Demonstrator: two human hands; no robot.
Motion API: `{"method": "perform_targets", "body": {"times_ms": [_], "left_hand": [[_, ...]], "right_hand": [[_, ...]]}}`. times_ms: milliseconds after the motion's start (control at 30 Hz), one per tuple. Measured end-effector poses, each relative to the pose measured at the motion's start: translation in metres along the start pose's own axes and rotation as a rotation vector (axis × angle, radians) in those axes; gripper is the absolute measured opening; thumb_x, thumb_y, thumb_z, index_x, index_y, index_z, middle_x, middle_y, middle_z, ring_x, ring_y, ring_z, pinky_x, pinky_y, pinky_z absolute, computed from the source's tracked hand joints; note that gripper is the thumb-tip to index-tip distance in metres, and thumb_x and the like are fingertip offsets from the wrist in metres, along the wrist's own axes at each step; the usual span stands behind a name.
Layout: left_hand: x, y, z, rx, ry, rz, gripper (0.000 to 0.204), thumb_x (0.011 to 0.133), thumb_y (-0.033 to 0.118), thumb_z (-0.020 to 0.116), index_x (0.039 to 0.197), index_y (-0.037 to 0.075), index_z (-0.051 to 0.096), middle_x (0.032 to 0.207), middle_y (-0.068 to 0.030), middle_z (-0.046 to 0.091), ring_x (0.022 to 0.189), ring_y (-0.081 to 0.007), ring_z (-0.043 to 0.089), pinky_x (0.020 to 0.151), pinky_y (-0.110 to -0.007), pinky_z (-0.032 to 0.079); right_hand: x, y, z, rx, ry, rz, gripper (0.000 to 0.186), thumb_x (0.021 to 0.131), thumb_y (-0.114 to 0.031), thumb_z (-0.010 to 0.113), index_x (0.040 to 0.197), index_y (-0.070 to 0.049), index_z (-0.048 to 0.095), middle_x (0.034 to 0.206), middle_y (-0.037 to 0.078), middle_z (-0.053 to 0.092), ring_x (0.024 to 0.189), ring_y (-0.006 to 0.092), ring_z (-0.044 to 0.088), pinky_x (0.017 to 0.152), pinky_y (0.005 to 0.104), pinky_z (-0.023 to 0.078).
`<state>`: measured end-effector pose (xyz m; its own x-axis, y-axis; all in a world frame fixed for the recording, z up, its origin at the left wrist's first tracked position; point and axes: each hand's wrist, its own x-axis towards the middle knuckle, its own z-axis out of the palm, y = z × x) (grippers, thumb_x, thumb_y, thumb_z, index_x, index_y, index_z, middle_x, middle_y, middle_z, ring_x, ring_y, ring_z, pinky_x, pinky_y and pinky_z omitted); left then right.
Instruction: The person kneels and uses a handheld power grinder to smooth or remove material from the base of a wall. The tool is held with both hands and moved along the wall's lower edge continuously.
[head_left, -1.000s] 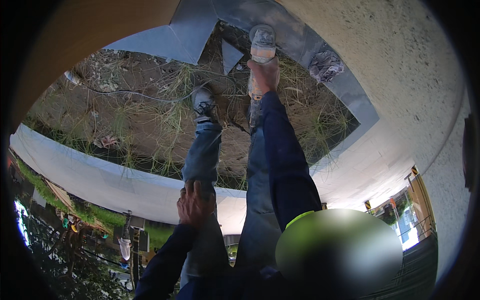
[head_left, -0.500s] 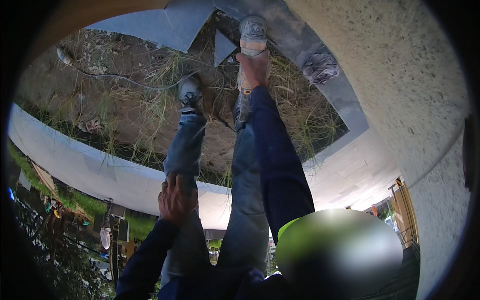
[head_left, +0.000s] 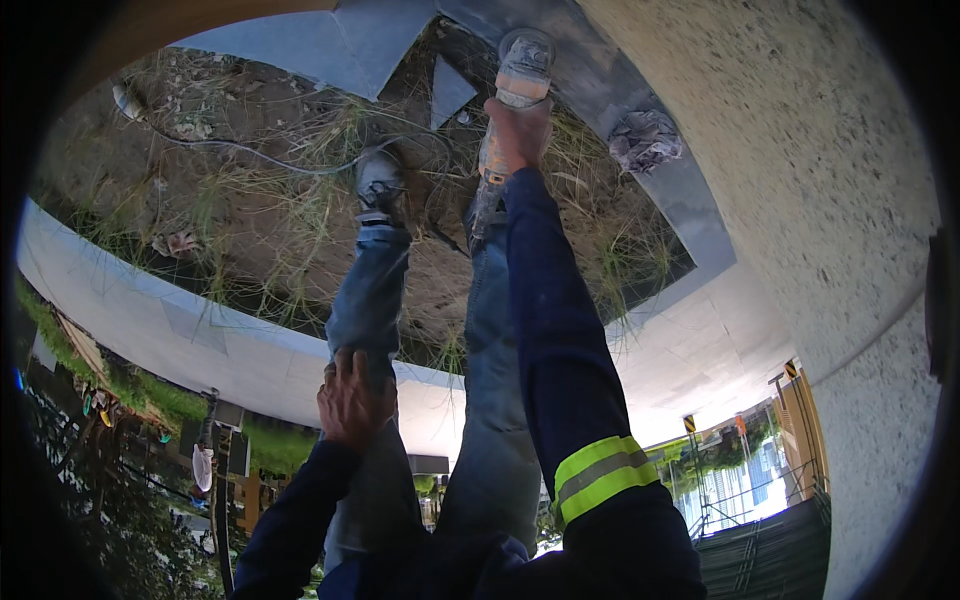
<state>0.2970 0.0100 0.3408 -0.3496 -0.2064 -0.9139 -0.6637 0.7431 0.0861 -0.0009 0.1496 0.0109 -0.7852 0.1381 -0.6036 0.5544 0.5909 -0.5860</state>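
Observation:
My right hand is wrapped around the body of a dusty orange-and-grey angle grinder. The tool's round head rests over a grey stone slab along the far edge. Its back end reaches down toward my right shin, hiding most of that foot. My left hand lies on my left leg near the knee, fingers stretched over the jeans, holding nothing. A dark cord curves across the dirt beside my left shoe.
A crumpled grey cloth lies on the slab to the right, beside a speckled stone wall. A triangular slab piece sits in the dirt left of the grinder. Dry grass surrounds my feet; a pale ledge runs behind them.
My right hand and the grinder have shifted slightly to the right along the slab. My left hand stays on the leg. The yellow band on my right sleeve now shows.

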Motion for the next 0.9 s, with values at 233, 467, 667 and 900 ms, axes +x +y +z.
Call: {"method": "perform_targets", "body": {"times_ms": [233,467,667,900], "left_hand": [[0.000,0.000,-0.002,0.000,0.014,0.014,0.057,0.084,0.032,0.078,0.128,0.001,0.058,0.131,-0.0248,0.060,0.107,-0.0486,0.065,0.085,-0.059,0.056],[-0.001,-0.002,-0.002,-0.005,0.033,0.018,0.055,0.083,0.030,0.078,0.127,0.001,0.060,0.129,-0.0250,0.061,0.106,-0.0486,0.066,0.084,-0.060,0.055],[0.001,-0.003,-0.003,-0.015,0.020,0.013,0.057,0.082,0.030,0.078,0.127,0.000,0.059,0.129,-0.0252,0.061,0.105,-0.0485,0.066,0.084,-0.060,0.056],[-0.006,-0.007,-0.003,-0.011,-0.001,0.027,0.060,0.083,0.033,0.077,0.129,0.000,0.059,0.132,-0.0257,0.060,0.107,-0.0484,0.065,0.083,-0.060,0.056]], "right_hand": [[-0.008,-0.019,-0.002,-0.027,0.043,0.085,0.078,0.064,-0.034,0.089,0.123,0.006,0.058,0.109,0.024,0.075,0.100,0.0416,0.075,0.090,0.0518,0.057],[-0.007,-0.020,-0.001,-0.109,0.045,0.091,0.077,0.065,-0.035,0.089,0.123,0.005,0.058,0.109,0.024,0.075,0.100,0.0425,0.075,0.090,0.0516,0.058],[-0.006,-0.012,0.000,-0.121,0.049,0.023,0.076,0.064,-0.034,0.089,0.122,0.004,0.058,0.108,0.024,0.075,0.098,0.0427,0.075,0.089,0.0524,0.058],[-0.012,-0.010,0.001,-0.194,0.077,0.075,0.077,0.064,-0.035,0.089,0.122,0.005,0.057,0.108,0.024,0.075,0.097,0.0433,0.075,0.089,0.0523,0.058]]}}
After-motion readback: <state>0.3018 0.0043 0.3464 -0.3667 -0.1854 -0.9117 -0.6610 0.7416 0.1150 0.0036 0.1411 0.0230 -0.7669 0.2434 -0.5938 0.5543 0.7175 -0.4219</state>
